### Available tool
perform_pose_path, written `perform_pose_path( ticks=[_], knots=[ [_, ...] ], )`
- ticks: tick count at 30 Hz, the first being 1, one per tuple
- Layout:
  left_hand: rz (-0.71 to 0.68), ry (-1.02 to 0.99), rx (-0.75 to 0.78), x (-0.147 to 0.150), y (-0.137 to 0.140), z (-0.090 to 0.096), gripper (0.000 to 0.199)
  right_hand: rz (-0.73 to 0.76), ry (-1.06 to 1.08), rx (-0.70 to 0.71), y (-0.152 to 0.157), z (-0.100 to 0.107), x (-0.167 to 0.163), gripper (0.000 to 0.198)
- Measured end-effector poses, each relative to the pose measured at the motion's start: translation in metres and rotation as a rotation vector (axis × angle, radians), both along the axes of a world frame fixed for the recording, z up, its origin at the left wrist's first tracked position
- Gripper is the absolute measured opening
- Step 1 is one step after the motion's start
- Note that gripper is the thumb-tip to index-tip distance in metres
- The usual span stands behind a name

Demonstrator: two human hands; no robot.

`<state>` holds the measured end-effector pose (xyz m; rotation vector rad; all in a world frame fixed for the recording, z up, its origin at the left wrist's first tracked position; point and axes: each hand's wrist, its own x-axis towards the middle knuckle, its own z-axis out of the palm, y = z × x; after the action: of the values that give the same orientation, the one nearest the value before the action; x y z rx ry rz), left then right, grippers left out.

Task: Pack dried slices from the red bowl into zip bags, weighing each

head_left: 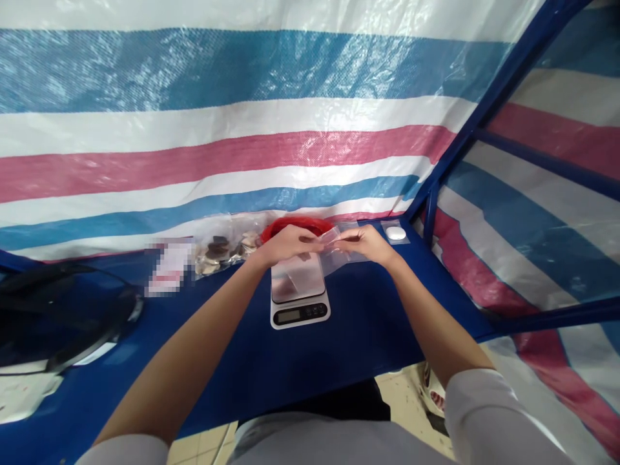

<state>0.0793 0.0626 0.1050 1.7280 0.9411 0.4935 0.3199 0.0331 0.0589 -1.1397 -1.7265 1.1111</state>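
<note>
A clear plastic bag (332, 258) is stretched between my two hands, over the far right part of a small digital scale (300, 314). My left hand (290, 245) pinches the bag's upper left edge, its fingers closed. On the other side, my right hand (364, 243) grips the bag's upper right edge between thumb and fingers. Whether anything lies inside the bag I cannot tell. Just behind my left hand lies a bundle of red strands (295, 224). The scale has a shiny platform (310, 284) and a dark display strip.
Left of the scale sits a clear bag of brown and beige pieces (217, 255), beside a blurred-out card (169, 266). A white oval item (396, 233) in a small bag lies at the back right. Dark coiled equipment (72, 310) stands at left on the blue table (368, 336).
</note>
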Motion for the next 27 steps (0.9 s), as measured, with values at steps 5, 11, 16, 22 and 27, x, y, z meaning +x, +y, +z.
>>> perform_pose_path(
  ticks=[5, 11, 16, 22, 27],
  knots=[
    [0.047, -0.073, 0.019, 0.022, 0.000, -0.021, 0.020, -0.059, 0.001, 0.004, 0.004, -0.003, 0.015, 0.034],
    [0.220, -0.310, -0.032, 0.035, -0.009, -0.045, 0.029, -0.289, 0.147, -0.070, 0.008, -0.023, 0.043, 0.046],
    [0.374, -0.484, -0.140, 0.058, -0.014, -0.060, 0.031, -0.241, 0.230, -0.245, 0.013, -0.031, 0.048, 0.051],
    [0.453, -0.483, -0.180, 0.079, -0.013, -0.080, 0.028, -0.300, 0.258, -0.259, 0.031, -0.035, 0.058, 0.047],
    [0.504, -0.289, 0.098, 0.073, -0.013, -0.088, 0.027, -0.288, 0.198, -0.302, 0.056, -0.041, 0.079, 0.044]
  ],
)
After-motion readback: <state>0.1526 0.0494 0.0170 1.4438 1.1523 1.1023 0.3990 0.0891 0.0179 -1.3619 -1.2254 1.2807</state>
